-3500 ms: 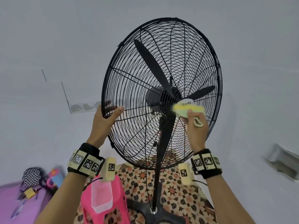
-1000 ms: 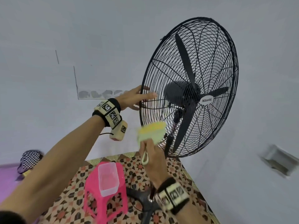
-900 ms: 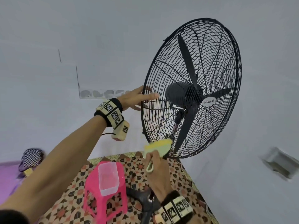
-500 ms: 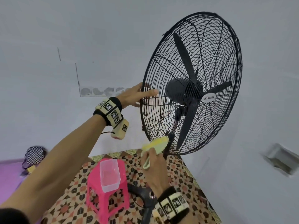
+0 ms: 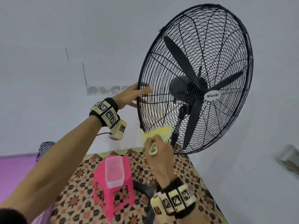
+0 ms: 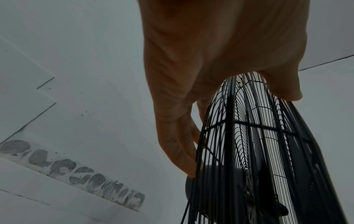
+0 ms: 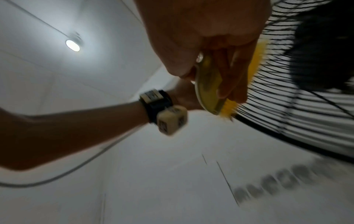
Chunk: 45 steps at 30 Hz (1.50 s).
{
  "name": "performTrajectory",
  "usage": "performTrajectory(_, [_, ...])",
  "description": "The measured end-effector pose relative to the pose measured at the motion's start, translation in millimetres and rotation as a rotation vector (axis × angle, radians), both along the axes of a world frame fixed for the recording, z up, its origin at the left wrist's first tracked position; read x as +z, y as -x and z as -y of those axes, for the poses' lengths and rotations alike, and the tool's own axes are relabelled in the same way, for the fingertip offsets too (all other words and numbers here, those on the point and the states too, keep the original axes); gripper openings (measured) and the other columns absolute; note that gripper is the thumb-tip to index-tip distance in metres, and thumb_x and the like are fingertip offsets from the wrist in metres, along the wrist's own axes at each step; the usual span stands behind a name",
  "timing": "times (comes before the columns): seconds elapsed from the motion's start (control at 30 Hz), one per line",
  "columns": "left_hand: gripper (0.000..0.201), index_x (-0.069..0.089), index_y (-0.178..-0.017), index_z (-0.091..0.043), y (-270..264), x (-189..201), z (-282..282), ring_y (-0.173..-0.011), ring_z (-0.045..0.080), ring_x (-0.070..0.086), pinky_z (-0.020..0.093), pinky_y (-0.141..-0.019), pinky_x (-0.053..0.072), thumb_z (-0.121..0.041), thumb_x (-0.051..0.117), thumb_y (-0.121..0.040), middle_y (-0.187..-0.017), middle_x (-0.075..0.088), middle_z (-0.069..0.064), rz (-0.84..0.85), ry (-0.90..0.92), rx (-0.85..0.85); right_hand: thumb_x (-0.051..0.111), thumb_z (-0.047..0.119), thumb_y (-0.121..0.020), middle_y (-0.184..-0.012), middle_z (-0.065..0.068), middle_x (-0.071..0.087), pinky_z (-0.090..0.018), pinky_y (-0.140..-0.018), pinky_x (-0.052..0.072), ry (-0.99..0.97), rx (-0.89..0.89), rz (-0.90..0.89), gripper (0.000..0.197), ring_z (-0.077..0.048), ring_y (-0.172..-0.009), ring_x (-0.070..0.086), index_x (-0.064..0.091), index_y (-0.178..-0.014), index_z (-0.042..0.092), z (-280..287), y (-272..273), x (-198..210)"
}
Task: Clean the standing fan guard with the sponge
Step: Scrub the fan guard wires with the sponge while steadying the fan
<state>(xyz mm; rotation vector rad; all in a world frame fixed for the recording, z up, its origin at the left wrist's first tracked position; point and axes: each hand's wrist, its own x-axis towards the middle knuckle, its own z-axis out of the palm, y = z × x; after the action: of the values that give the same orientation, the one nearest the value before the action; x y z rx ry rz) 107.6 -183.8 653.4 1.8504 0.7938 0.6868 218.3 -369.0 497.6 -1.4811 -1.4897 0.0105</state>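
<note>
The black wire fan guard (image 5: 210,38) stands tilted before a grey wall, with three dark blades behind the mesh. My left hand (image 5: 145,94) grips its left rim, thumb on the front and fingers behind. In the left wrist view the fingers (image 6: 178,144) lie against the back of the guard (image 6: 249,136). My right hand (image 5: 153,143) holds the yellow sponge (image 5: 157,133) by its handle and presses it on the lower-left rim. The right wrist view shows the sponge (image 7: 208,91) against the guard's wires (image 7: 287,113), blurred by motion.
A pink plastic stool (image 5: 113,199) with a clear tub (image 5: 114,172) on top stands on a patterned mat (image 5: 77,199) below my hands. The fan's dark base (image 5: 145,189) lies beside it. A checkered cloth (image 5: 47,146) sits at the left near a purple surface.
The sponge has gone from the fan's hub down to the lower-left rim and keeps shifting along it. My left hand stays on the left rim.
</note>
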Motion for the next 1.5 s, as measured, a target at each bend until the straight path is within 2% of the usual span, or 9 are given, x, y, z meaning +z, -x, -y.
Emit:
performTrajectory(0.17, [0.075, 0.049, -0.142, -0.031, -4.3, 5.2, 8.6, -0.113, 0.018, 0.068, 0.046, -0.091, 0.055, -0.075, 0.066, -0.083, -0.132, 0.063, -0.009, -0.004, -0.012, 0.027, 0.049, 0.028, -0.110, -0.072, 0.007, 0.063, -0.016, -0.040, 0.042, -0.271, 0.113, 0.008, 0.024, -0.005, -0.050, 0.058, 0.061, -0.103, 0.009, -28.5, 2.2, 52.6])
performTrajectory(0.37, [0.069, 0.052, -0.141, -0.029, -2.3, 1.9, 6.1, -0.116, 0.021, 0.069, 0.058, -0.103, 0.052, -0.067, 0.067, -0.086, -0.131, 0.067, -0.004, 0.019, 0.034, 0.052, 0.055, 0.033, -0.102, -0.067, 0.018, 0.056, -0.019, -0.044, 0.050, 0.083, 0.061, 0.063, 0.015, -0.003, -0.051, 0.060, 0.062, -0.102, 0.020, 6.6, -20.5, 0.1])
performTrajectory(0.57, [0.068, 0.053, -0.140, -0.032, -9.0, 3.4, 9.6, -0.113, 0.019, 0.071, 0.056, -0.100, 0.054, -0.072, 0.066, -0.087, -0.134, 0.065, -0.005, -0.003, -0.005, 0.067, 0.046, 0.033, -0.111, -0.066, 0.008, 0.057, -0.025, -0.037, 0.039, -0.228, 0.170, 0.092, 0.025, -0.008, -0.047, 0.052, 0.056, -0.098, 0.013, -22.7, -5.5, 64.2])
performTrajectory(0.77, [0.061, 0.056, -0.135, -0.036, -5.0, -3.5, 7.7, -0.115, 0.022, 0.071, 0.057, -0.103, 0.052, -0.068, 0.068, -0.084, -0.130, 0.065, -0.005, 0.048, 0.053, 0.083, 0.072, 0.013, -0.095, -0.081, 0.015, 0.062, -0.025, -0.059, 0.059, 0.297, 0.162, 0.048, 0.014, -0.005, -0.069, 0.067, 0.061, -0.098, 0.021, 9.5, -23.7, 1.7])
performTrajectory(0.97, [0.056, 0.057, -0.131, -0.038, -16.0, -9.6, 12.3, -0.110, 0.022, 0.070, 0.053, -0.101, 0.050, -0.064, 0.066, -0.082, -0.122, 0.065, -0.008, 0.140, 0.103, 0.134, 0.054, 0.023, -0.109, -0.075, 0.008, 0.067, -0.014, -0.041, 0.038, -0.132, 0.264, -0.184, 0.019, -0.006, -0.051, 0.060, 0.064, -0.099, 0.009, -9.3, -33.5, 72.7])
performTrajectory(1.17, [0.068, 0.062, -0.132, -0.026, -16.1, -15.4, 10.5, -0.108, 0.023, 0.064, 0.055, -0.095, 0.055, -0.059, 0.076, -0.074, -0.111, 0.063, -0.003, 0.235, 0.212, 0.116, 0.061, 0.018, -0.104, -0.063, 0.014, 0.058, -0.012, -0.043, 0.040, 0.084, 0.202, -0.071, 0.023, -0.002, -0.049, 0.059, 0.060, -0.081, 0.017, -1.1, -57.0, 28.0])
performTrajectory(1.27, [0.063, 0.064, -0.128, -0.025, -16.8, -17.9, 10.0, -0.108, 0.023, 0.066, 0.056, -0.096, 0.055, -0.059, 0.075, -0.076, -0.108, 0.068, -0.003, 0.247, 0.221, 0.104, 0.059, 0.021, -0.105, -0.072, 0.002, 0.069, -0.023, -0.049, 0.054, 0.027, 0.235, -0.125, 0.022, -0.011, -0.056, 0.065, 0.064, -0.085, 0.014, -4.6, -62.5, 45.0])
performTrajectory(1.4, [0.081, 0.060, -0.135, -0.025, -22.6, -14.8, 13.5, -0.108, 0.023, 0.066, 0.045, -0.082, 0.058, -0.069, 0.076, -0.068, -0.117, 0.064, 0.001, 0.232, 0.178, 0.118, 0.055, 0.025, -0.108, -0.086, 0.001, 0.072, -0.010, -0.050, 0.041, -0.167, 0.309, -0.240, 0.024, -0.004, -0.063, 0.064, 0.063, -0.094, 0.007, -13.8, -53.1, 90.1])
performTrajectory(1.5, [0.078, 0.060, -0.134, -0.024, -21.5, -13.7, 12.0, -0.109, 0.024, 0.063, 0.051, -0.086, 0.059, -0.066, 0.076, -0.071, -0.118, 0.059, 0.002, 0.234, 0.191, 0.122, 0.056, 0.024, -0.107, -0.083, 0.000, 0.074, -0.011, -0.049, 0.042, -0.030, 0.233, -0.201, 0.024, -0.005, -0.059, 0.064, 0.064, -0.089, 0.011, -13.7, -56.0, 70.5])
